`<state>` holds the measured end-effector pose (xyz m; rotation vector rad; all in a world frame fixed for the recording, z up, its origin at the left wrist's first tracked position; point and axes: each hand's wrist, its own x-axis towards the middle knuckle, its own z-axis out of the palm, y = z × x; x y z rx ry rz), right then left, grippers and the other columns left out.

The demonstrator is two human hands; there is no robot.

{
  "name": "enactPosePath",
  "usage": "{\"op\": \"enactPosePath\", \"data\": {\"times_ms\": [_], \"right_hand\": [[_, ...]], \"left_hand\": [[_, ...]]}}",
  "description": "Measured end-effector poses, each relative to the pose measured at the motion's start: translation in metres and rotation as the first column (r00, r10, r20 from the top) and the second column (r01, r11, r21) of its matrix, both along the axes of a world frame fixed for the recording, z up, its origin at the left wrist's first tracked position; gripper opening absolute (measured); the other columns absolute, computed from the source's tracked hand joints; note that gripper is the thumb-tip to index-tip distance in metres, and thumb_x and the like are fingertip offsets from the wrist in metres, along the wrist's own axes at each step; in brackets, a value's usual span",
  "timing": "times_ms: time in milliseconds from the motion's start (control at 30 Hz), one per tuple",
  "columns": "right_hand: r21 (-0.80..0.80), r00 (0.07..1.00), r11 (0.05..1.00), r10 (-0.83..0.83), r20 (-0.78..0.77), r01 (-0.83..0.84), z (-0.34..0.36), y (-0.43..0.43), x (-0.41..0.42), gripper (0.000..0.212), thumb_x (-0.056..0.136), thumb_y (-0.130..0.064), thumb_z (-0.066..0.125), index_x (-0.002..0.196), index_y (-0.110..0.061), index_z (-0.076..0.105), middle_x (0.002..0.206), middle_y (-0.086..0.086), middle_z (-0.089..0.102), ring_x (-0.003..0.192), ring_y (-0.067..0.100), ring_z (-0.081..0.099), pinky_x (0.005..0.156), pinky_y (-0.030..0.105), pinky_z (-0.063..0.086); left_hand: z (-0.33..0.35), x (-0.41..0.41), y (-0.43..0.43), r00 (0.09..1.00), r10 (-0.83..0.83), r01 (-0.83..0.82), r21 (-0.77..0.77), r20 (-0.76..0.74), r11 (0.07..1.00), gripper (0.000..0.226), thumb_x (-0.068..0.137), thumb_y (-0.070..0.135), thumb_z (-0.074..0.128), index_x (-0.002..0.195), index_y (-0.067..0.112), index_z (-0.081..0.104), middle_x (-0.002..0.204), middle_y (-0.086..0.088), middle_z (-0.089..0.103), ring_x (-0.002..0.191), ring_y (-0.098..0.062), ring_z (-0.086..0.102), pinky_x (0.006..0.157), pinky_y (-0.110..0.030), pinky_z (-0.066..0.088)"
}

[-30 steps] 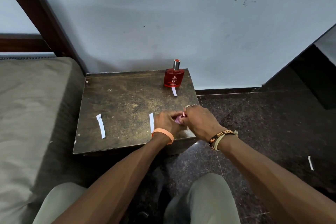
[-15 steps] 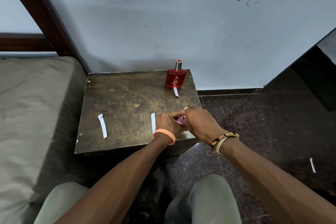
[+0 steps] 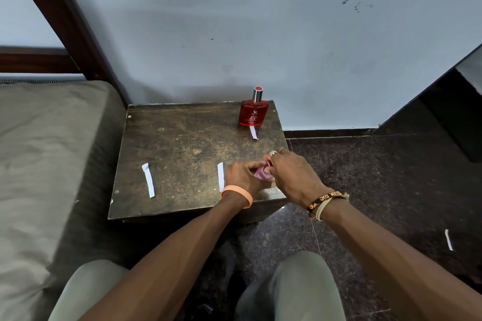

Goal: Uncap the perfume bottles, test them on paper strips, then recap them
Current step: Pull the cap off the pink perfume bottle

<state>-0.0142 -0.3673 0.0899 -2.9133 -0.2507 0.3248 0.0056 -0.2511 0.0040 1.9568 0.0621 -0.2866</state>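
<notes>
A small pink perfume bottle (image 3: 263,173) is held over the front right of the dark wooden stool (image 3: 182,143). My left hand (image 3: 241,176) grips its body. My right hand (image 3: 293,177) pinches its dark red cap (image 3: 269,163) at the top; whether the cap is on or off is hidden by fingers. A red perfume bottle (image 3: 253,113) with a silver cap stands upright at the stool's back right. White paper strips lie on the stool: one at the left (image 3: 148,180), one beside my left hand (image 3: 220,176), one in front of the red bottle (image 3: 253,132).
A grey mattress (image 3: 47,151) borders the stool on the left, with a wooden bed frame (image 3: 65,15) behind it. The wall stands right behind the stool. Dark stone floor lies to the right, with another paper strip (image 3: 448,240) on it. My knees are below.
Both hands stay together on the pink bottle; my fingers have shifted slightly at its top. Nothing else on the stool has moved.
</notes>
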Motion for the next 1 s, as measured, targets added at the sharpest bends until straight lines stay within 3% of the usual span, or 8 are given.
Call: {"op": "enactPosePath", "data": {"times_ms": [300, 467, 600, 767, 1000], "right_hand": [[0.095, 0.998, 0.994, -0.042, -0.047, 0.046, -0.002, 0.004, -0.003, 0.026, 0.093, -0.014, 0.062, 0.118, -0.015, 0.063, 0.113, 0.006, 0.064, 0.104, 0.023, 0.061, 0.089, 0.031, 0.049], [0.134, 0.994, 0.986, -0.092, -0.058, 0.099, -0.002, 0.002, -0.003, 0.022, 0.092, -0.014, 0.063, 0.114, -0.017, 0.067, 0.109, 0.004, 0.066, 0.1, 0.021, 0.062, 0.086, 0.031, 0.051], [0.126, 0.99, 0.982, -0.135, -0.029, 0.138, 0.003, 0.001, -0.005, 0.023, 0.092, -0.009, 0.061, 0.111, -0.02, 0.066, 0.107, 0.002, 0.067, 0.1, 0.024, 0.063, 0.084, 0.033, 0.052], [0.159, 0.989, 0.978, -0.146, 0.036, 0.138, 0.016, 0.006, -0.005, 0.024, 0.09, -0.011, 0.063, 0.11, -0.024, 0.066, 0.105, -0.001, 0.068, 0.099, 0.021, 0.064, 0.087, 0.037, 0.054], [0.269, 0.985, 0.954, -0.155, 0.081, 0.128, 0.039, 0.028, -0.003, 0.039, 0.092, -0.003, 0.058, 0.127, -0.02, 0.062, 0.119, 0.004, 0.065, 0.108, 0.018, 0.06, 0.089, 0.023, 0.044]], "left_hand": [[0.005, -0.002, 0.004, 0.986, -0.156, 0.148, 0.143, 0.052, 0.979, 0.037, 0.058, 0.021, 0.088, 0.091, 0.026, 0.073, 0.084, 0.004, 0.074, 0.079, -0.015, 0.068, 0.076, -0.036, 0.057], [0.007, -0.008, 0.005, 0.986, -0.134, 0.12, 0.133, 0.098, 0.984, 0.051, 0.062, 0.023, 0.088, 0.109, 0.026, 0.07, 0.103, 0.001, 0.073, 0.095, -0.017, 0.066, 0.085, -0.036, 0.055], [0.019, -0.011, 0.007, 0.988, -0.094, 0.081, 0.106, 0.121, 0.991, 0.046, 0.072, 0.022, 0.08, 0.116, 0.024, 0.068, 0.113, 0.002, 0.071, 0.105, -0.014, 0.063, 0.092, -0.034, 0.052], [0.04, -0.013, 0.011, 0.99, -0.05, 0.047, 0.025, 0.134, 0.999, 0.029, 0.076, 0.014, 0.077, 0.103, 0.025, 0.073, 0.097, 0.006, 0.074, 0.089, -0.007, 0.068, 0.087, -0.033, 0.055], [0.075, -0.015, 0.037, 0.967, 0.003, -0.005, 0.007, 0.254, 1.0, 0.025, 0.078, 0.013, 0.076, 0.102, 0.019, 0.073, 0.094, 0.004, 0.074, 0.084, -0.005, 0.068, 0.082, -0.028, 0.057]]}}
